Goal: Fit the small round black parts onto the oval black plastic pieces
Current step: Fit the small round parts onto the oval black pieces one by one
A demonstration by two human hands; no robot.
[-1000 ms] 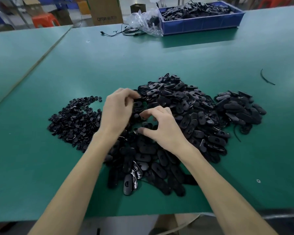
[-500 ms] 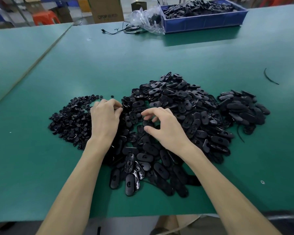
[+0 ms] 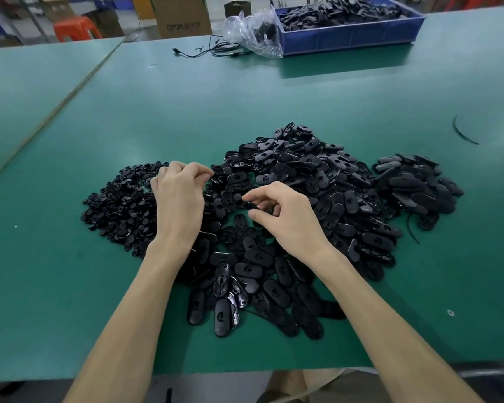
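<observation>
A heap of small round black parts (image 3: 120,207) lies left of centre on the green table (image 3: 245,106). A much larger heap of oval black plastic pieces (image 3: 312,181) spreads across the middle. My left hand (image 3: 178,202) hovers at the seam between the two heaps. Its fingers are curled and bunched against the thumb, and the fingertips hide whatever is in them. My right hand (image 3: 288,219) is over the oval heap with curled fingers, its thumb and forefinger pinching a dark oval piece (image 3: 248,205).
A smaller separate pile of oval pieces (image 3: 416,187) lies to the right. At the far edge stand a blue bin (image 3: 349,36) full of black parts, a clear plastic bag (image 3: 250,30) and a thin black cable (image 3: 213,50). A black strip (image 3: 463,132) lies far right.
My left hand went from the oval heap to the round parts, then lifted and shifted slightly right. My right hand stayed over the oval heap and rose a little.
</observation>
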